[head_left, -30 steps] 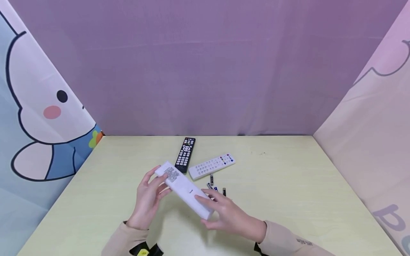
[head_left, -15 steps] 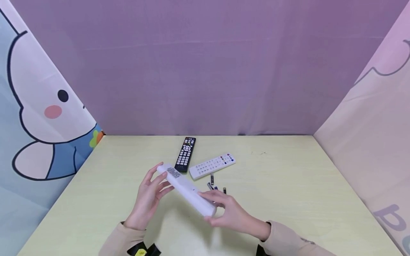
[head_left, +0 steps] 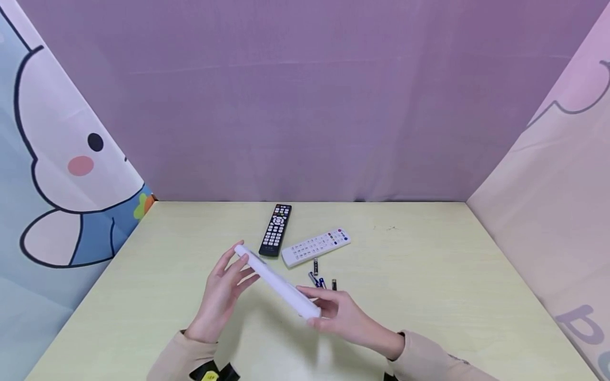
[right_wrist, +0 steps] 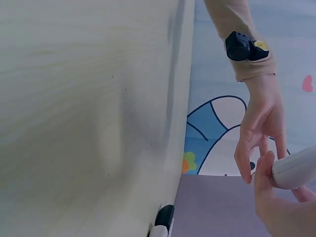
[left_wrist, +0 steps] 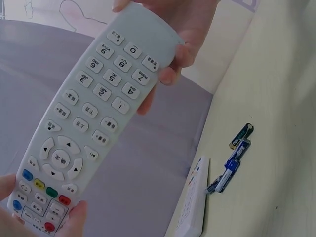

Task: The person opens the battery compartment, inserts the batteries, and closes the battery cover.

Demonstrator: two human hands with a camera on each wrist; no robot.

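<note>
A white remote control [head_left: 278,284] slants between my two hands, raised over the table. My left hand [head_left: 221,296] pinches its far-left end with thumb and fingers. At the near-right end, my right hand [head_left: 344,318] grips it with the thumb below the edge. The head view shows it nearly edge-on, its button face hidden there. In the left wrist view, that face of the remote [left_wrist: 91,106] shows number keys towards the right hand and coloured keys by the left fingertips. The right wrist view catches only the remote's rounded end [right_wrist: 296,169].
A black remote [head_left: 275,230] and a second white remote [head_left: 315,247] lie behind the hands, buttons up. Several small batteries [head_left: 315,267] are scattered just in front of the white one. A purple curtain [head_left: 305,106] rises behind the table [head_left: 419,275].
The held remote has rolled, so its labelled back, plain to see earlier, has turned to show mostly the edge. My right hand has shifted slightly right; the left has barely moved.
</note>
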